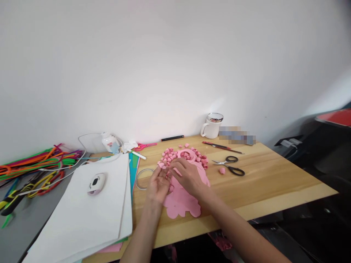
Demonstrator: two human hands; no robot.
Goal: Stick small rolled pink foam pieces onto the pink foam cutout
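Note:
My left hand [158, 185] is turned palm up, its thumb and fingers closed on a small pink paper piece [161, 166]. Beside it, my right hand [189, 176] is bent palm down, fingertips brought together close to the left fingers; whatever they pinch is hidden. Under both hands lie flat pink paper cutouts [181, 201] with rounded, scalloped edges. Just beyond my fingers are many small rolled pink paper pieces [168, 156], heaped around a pink paper ring [194, 156].
Black-handled scissors [232, 165] lie open on the right, near a loose pink roll [222, 170] and a craft knife [216, 145]. A white mug [212, 128] stands by the wall. Left are a tape roll [138, 179], white sheets [79, 215] and a white bottle [110, 143].

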